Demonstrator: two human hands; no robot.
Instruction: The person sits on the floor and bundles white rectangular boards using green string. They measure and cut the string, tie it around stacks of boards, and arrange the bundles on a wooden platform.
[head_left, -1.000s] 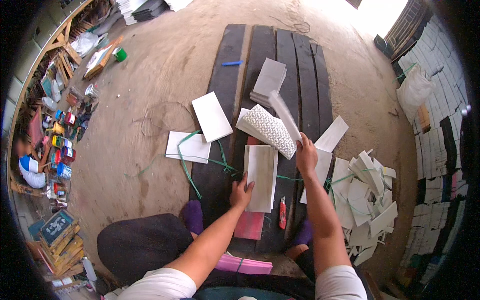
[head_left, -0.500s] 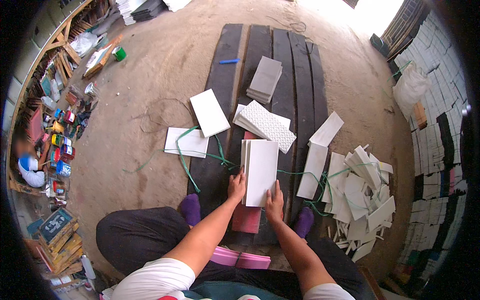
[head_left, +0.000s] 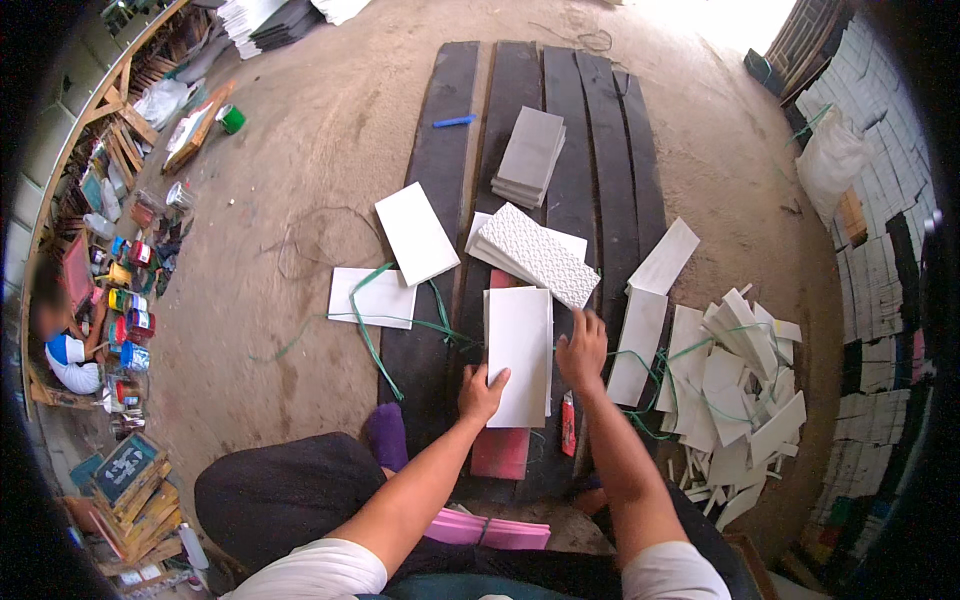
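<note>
Black boards (head_left: 440,165) below; left hand (head_left: 482,396) gripping white sheets (head_left: 519,345); right hand (head_left: 584,352), loosely uncurled, shifted forward.

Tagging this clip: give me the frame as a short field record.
left hand: holds white stack by its left edge, thumb on top
right hand: right of the stack, fingertips by patterned piece; contact unclear
under stack: red piece, partly covered
right of stack: cutter, scrap pile farther out
beyond stack: patterned piece, then grey stack
surface: black strips side by side
near person: pink bundle
</note>
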